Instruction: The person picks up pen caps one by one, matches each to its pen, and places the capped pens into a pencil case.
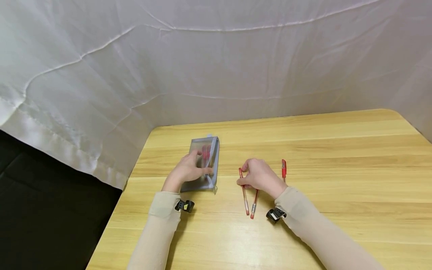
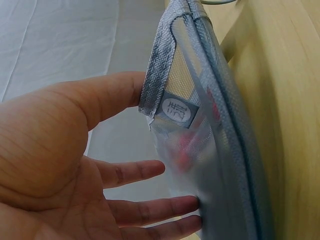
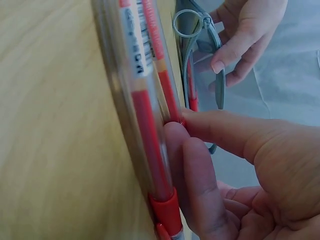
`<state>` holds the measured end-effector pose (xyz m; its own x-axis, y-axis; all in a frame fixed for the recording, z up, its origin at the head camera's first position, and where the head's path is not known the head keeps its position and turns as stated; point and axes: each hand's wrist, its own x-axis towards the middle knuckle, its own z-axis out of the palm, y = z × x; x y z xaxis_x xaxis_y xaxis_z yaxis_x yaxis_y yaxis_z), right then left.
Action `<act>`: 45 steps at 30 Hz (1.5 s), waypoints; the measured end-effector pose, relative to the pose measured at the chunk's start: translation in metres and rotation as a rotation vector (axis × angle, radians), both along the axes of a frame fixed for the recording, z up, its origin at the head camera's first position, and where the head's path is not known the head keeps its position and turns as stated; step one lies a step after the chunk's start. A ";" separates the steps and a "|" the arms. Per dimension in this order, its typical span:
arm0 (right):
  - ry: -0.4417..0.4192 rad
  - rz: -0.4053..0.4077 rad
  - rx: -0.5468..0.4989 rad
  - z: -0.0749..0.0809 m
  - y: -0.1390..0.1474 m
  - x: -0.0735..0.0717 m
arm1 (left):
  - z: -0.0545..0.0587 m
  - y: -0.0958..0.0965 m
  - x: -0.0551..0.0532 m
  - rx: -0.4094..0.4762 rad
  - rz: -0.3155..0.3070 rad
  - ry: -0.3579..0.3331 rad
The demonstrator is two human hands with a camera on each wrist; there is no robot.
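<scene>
On the left of the table lies a grey-blue mesh zip pouch (image 1: 199, 183), red-capped pens (image 1: 206, 152) showing through it. My left hand (image 1: 190, 167) is at its opening, fingers spread. In the left wrist view the thumb (image 2: 117, 92) touches the flap's edge and the other fingers reach the mesh. With thumb and fingertips my right hand (image 1: 260, 175) pinches the upper part of a clear-barrelled red pen (image 1: 245, 200). A second red pen (image 1: 254, 204) lies under that hand, partly hidden; its red cap (image 3: 167, 212) shows in the right wrist view.
Another red-capped pen (image 1: 284, 168) lies right of the right hand, its lower part hidden by the forearm. A ring pull (image 1: 215, 189) hangs at the pouch's near corner. The wooden table (image 1: 337, 168) meets a pale cloth (image 1: 236, 75) behind it.
</scene>
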<state>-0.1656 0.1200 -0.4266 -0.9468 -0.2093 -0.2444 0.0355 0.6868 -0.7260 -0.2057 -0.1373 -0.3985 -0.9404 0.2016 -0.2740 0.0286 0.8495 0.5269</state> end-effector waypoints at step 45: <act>-0.269 -0.060 -0.556 0.003 -0.030 -0.083 | 0.000 0.010 -0.002 0.045 -0.001 -0.011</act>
<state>-0.2486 0.0903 -0.4232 -0.8813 -0.3224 -0.3456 0.2937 0.1993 -0.9349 -0.2074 -0.1273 -0.3984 -0.9372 0.2146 -0.2751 0.0231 0.8250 0.5646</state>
